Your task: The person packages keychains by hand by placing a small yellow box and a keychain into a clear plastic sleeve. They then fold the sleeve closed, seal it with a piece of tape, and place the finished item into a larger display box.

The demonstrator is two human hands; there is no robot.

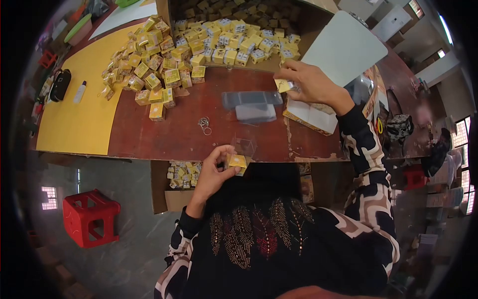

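Note:
My left hand (216, 172) is closed round a small yellow box (237, 162) at the table's front edge, beside a clear plastic case (244, 145). Raised over the table to the right, my right hand (311, 84) pinches another small yellow box (284, 85). Below and left of it lie flat clear plastic sleeves (255, 112). A few metal rings (204, 125) rest on the red-brown table (174, 134). Yellow boxes (172, 76) are heaped at the back left of the table.
An open carton (271, 64) full of small boxes stands at the back, with a pale lid (343, 47) to its right. A white tray-like box (311, 115) lies right of the sleeves. Yellow sheet (74, 119) covers the left side. A red stool (91, 218) stands on the floor.

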